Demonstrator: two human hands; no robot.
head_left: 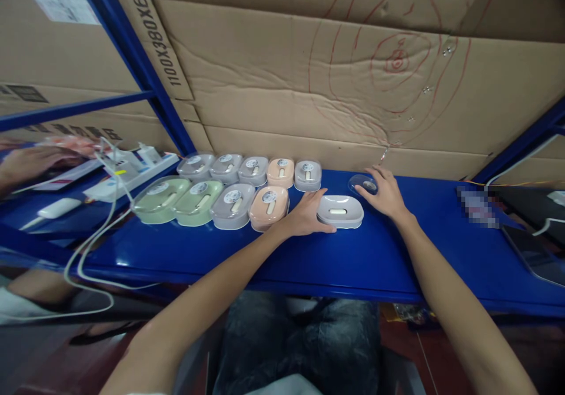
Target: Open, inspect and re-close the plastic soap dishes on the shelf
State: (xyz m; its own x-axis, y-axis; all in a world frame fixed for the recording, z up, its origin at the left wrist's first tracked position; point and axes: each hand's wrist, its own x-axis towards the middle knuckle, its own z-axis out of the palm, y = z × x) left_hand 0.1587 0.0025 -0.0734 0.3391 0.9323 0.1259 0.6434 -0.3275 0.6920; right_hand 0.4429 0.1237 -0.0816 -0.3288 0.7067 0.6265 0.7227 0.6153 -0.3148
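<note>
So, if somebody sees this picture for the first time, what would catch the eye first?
Probably the two rows of pastel soap boxes on the blue shelf, green, grey and peach under clear lids. Next, the two bare hands at the right end of the rows: the left hand rests against an open white box, and the right hand touches a clear lid just behind it. Creased cardboard with red scribbled rings fills the background.

Pixelated: patch [477,208] on shelf [353,259]. Cut by right edge: dark tablet [536,256]. Too small to read: box stickers [232,196].
</note>
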